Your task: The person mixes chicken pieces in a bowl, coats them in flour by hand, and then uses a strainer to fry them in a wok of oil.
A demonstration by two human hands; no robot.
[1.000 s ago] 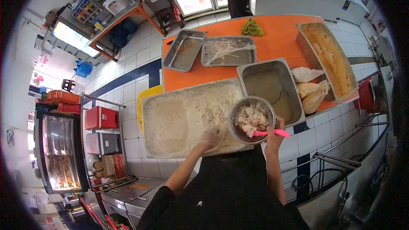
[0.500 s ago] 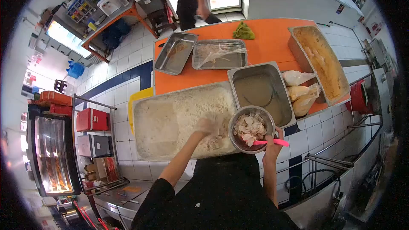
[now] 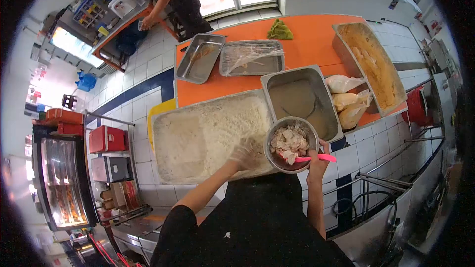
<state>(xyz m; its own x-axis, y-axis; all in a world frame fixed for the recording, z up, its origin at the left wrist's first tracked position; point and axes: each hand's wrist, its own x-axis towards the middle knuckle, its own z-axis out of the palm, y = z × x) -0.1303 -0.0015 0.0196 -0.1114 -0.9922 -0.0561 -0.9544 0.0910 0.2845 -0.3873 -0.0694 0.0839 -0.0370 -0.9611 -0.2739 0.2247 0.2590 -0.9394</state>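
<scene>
My left hand is low over the floury tray, its fingers smeared by motion in the pale flour. A round metal bowl is held by its right side in my right hand. Pale, shredded-looking pieces fill much of the bowl. The pink handle of a utensil sticks out over the rim beside my right fingers. Behind the bowl stands a deep metal pan with cloudy liquid.
On the orange table are two shallow metal trays, a green cloth, filled plastic bags and a long pan of orange-brown powder. Another person stands behind the table.
The other person has moved left, one arm now reaching toward the side table. My left hand has shifted slightly down in the flour. The bowl stays in my right hand.
</scene>
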